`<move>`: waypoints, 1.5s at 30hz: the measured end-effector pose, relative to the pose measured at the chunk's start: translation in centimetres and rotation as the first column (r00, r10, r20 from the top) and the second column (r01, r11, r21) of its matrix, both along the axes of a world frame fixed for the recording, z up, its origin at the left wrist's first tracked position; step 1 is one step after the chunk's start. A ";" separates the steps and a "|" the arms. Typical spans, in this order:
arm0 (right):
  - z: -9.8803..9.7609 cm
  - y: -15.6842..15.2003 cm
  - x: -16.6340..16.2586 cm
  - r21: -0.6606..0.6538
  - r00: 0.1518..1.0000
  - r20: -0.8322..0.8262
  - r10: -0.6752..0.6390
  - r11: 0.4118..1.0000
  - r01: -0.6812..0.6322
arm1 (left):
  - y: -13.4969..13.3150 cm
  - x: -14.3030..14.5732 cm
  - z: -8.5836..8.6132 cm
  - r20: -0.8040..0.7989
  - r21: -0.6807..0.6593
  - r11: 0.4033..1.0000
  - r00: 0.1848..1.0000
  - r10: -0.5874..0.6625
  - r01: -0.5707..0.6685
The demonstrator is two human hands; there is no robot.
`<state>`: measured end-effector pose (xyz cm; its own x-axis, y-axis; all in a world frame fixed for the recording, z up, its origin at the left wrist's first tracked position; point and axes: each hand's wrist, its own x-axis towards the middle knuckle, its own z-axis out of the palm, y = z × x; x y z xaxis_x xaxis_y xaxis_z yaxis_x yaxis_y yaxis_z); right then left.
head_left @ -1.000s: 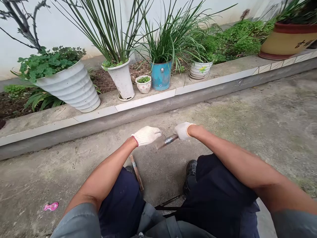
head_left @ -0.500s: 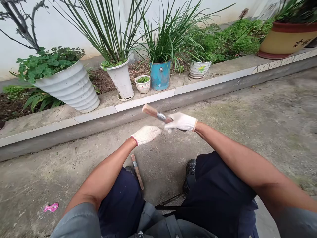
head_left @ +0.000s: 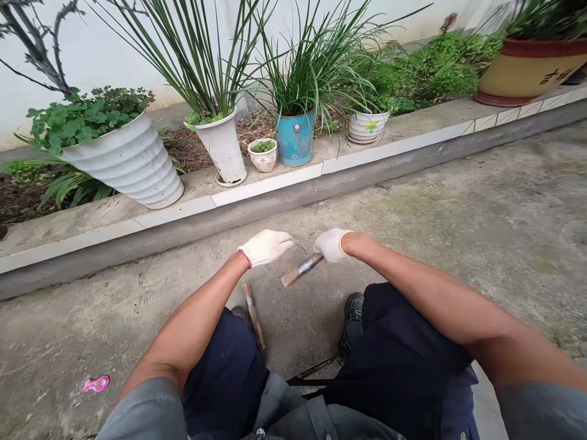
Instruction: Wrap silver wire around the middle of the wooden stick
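Two gloved hands, two wooden-handled tools. Right hand [head_left: 332, 244] fingers closed round one tool [head_left: 301, 269] by its far end, handle slanting down-left toward the person, low over the concrete ground [head_left: 458, 208]. Left hand [head_left: 266, 247] fingers held flat and together, holding nothing, just beside it. Second tool [head_left: 253, 314] lies on the ground by the left knee. Six pots on the ledge [head_left: 275, 183]. Half a second ago the held tool was raised with its handle pointing up-left; now it is swung down.

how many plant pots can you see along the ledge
6: large ribbed white pot far left, tall white pot, small bowl pot, blue pot, patterned pot, yellow pot far right.
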<state>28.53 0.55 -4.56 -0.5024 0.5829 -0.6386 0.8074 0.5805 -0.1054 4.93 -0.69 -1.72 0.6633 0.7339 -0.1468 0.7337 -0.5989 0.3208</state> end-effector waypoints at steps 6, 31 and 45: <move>2.5 -1.7 0.6 -0.289 0.937 -0.350 -0.005 0.952 -0.102 | 0.1 -0.6 0.1 0.045 -0.072 0.997 0.998 0.039 -0.036; 0.3 -0.7 0.3 -0.128 0.988 -0.154 0.019 0.991 -0.039 | -0.5 -0.6 1.6 0.046 -0.068 0.996 0.997 0.058 -0.055; 4.2 1.0 1.2 -0.086 0.593 -0.615 -0.519 0.792 0.604 | -1.5 0.3 0.9 0.054 -0.230 0.964 0.988 0.148 -0.132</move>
<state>29.77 1.55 -0.36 -0.2857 0.9273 -0.2420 0.7738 0.0743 -0.6291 5.22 -2.16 -0.82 0.5711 0.7732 -0.2759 0.7759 -0.3985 0.4891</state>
